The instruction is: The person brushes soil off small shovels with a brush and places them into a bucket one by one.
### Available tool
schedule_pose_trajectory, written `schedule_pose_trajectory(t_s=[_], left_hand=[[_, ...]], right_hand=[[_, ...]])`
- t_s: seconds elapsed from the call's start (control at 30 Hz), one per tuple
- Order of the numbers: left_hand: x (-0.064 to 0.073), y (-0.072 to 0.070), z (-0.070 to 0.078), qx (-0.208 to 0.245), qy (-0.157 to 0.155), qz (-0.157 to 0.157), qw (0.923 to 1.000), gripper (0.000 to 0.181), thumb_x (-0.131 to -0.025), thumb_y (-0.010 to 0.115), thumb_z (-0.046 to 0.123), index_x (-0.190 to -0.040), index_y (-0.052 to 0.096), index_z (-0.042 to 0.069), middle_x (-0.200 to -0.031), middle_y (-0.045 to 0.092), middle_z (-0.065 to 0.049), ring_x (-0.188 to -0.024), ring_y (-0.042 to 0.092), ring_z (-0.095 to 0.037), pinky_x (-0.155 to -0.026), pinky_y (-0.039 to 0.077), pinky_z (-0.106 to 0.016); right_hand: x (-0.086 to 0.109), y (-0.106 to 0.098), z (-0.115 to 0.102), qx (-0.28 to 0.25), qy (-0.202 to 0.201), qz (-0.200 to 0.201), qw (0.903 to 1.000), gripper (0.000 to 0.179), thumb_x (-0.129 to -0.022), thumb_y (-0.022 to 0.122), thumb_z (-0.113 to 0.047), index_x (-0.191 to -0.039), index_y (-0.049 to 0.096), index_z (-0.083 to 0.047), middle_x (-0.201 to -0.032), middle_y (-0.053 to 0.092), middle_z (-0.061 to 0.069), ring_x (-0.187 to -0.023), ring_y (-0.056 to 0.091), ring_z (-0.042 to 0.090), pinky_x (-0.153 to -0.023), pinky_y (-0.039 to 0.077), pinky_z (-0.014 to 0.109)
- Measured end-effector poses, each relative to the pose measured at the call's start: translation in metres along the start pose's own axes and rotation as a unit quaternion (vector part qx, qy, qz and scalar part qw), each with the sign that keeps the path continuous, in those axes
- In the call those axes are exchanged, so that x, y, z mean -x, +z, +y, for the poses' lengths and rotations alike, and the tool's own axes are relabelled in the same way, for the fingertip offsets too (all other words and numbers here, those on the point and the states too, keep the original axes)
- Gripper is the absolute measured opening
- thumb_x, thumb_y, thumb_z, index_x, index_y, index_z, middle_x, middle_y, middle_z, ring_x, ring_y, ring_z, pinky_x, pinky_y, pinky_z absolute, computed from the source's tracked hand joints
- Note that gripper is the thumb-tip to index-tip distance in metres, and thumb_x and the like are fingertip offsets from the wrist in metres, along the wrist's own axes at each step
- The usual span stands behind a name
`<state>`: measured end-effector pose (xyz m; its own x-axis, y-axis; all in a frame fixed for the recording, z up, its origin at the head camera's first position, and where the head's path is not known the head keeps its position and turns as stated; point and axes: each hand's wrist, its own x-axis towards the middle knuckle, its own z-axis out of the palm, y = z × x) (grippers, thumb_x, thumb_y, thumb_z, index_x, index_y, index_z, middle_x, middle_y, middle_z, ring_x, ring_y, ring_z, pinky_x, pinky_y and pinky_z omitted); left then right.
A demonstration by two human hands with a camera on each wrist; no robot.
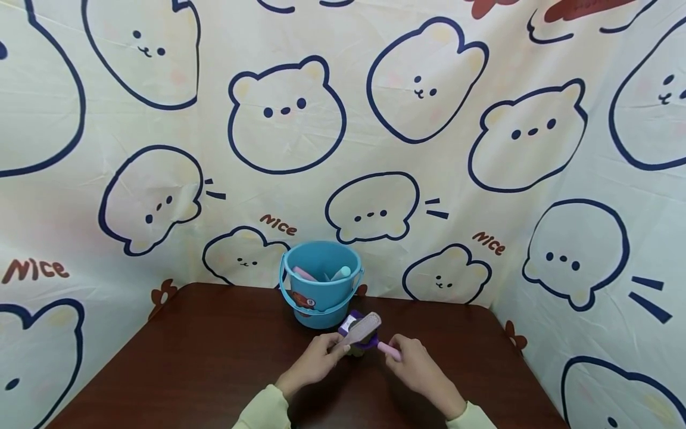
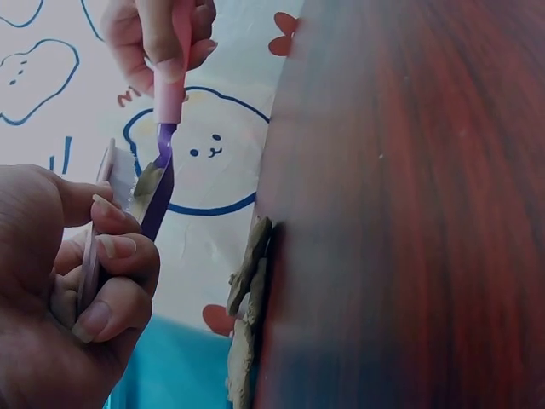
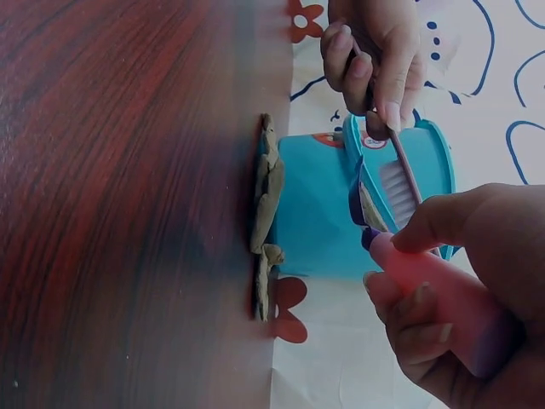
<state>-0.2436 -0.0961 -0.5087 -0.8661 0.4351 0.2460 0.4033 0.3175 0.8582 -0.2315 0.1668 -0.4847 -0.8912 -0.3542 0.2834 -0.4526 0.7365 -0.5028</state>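
Note:
Out in front over the table, my left hand (image 1: 315,359) grips the handle of a pale pink brush (image 1: 365,326) with white bristles. My right hand (image 1: 419,364) holds a small toy shovel by its pink handle (image 3: 438,294). The shovel's purple blade (image 2: 158,204) carries some grey-brown clay (image 2: 146,189). In both wrist views the brush's bristles (image 3: 398,189) face the blade, right at the clay. Beneath the hands, flattened lumps of the same clay (image 3: 269,192) lie on the tabletop, mostly hidden in the head view.
A blue bucket (image 1: 316,301) with a blue handle stands at the back of the dark wooden table (image 1: 214,351). Inside it are a pink tool (image 1: 303,273) and a pale teal one (image 1: 341,273). A cartoon-printed cloth (image 1: 289,143) hangs behind and at both sides.

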Motion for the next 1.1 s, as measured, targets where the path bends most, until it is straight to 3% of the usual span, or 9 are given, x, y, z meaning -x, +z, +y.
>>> schedule_pose_trajectory(t_s=[0.33,0.63,0.9,1.1], left_hand=[[-0.003,0.001,-0.004,-0.021,0.008,-0.001,0.9997,0.029,-0.105,0.057,0.024,-0.106,0.067,-0.003,-0.075,0.052,0.003,-0.061,0.046,-0.006,-0.055,0.038,-0.022],[-0.003,-0.005,-0.01,-0.037,0.005,0.008,0.9993,0.028,-0.105,0.057,0.025,-0.105,0.067,-0.002,-0.077,0.054,0.003,-0.063,0.047,-0.006,-0.057,0.039,-0.023],[0.0,-0.018,-0.012,-0.037,0.005,0.029,0.9989,0.029,-0.106,0.056,0.023,-0.109,0.067,-0.004,-0.082,0.06,-0.009,-0.066,0.049,-0.008,-0.058,0.041,-0.024],[0.001,-0.026,-0.016,-0.052,0.004,0.047,0.9975,0.028,-0.105,0.056,0.022,-0.107,0.066,-0.004,-0.072,0.051,0.0,-0.059,0.046,-0.007,-0.055,0.04,-0.024]], right_hand=[[-0.001,-0.001,0.0,0.012,-0.018,0.012,0.9997,0.01,-0.088,0.072,-0.008,-0.096,0.065,-0.007,-0.073,0.057,-0.003,-0.059,0.05,0.007,-0.055,0.044,0.025],[-0.002,-0.004,0.003,0.014,-0.01,0.011,0.9998,0.009,-0.089,0.073,-0.01,-0.094,0.065,-0.008,-0.074,0.058,-0.004,-0.061,0.051,0.008,-0.057,0.044,0.025],[-0.002,-0.01,0.004,-0.004,0.003,-0.009,1.0,0.011,-0.091,0.073,-0.011,-0.097,0.065,-0.006,-0.077,0.059,-0.002,-0.064,0.053,0.011,-0.057,0.045,0.027],[-0.002,-0.012,0.002,-0.011,0.011,-0.011,0.9998,0.009,-0.092,0.072,-0.01,-0.095,0.065,-0.007,-0.074,0.058,-0.002,-0.061,0.052,0.011,-0.054,0.044,0.026]])
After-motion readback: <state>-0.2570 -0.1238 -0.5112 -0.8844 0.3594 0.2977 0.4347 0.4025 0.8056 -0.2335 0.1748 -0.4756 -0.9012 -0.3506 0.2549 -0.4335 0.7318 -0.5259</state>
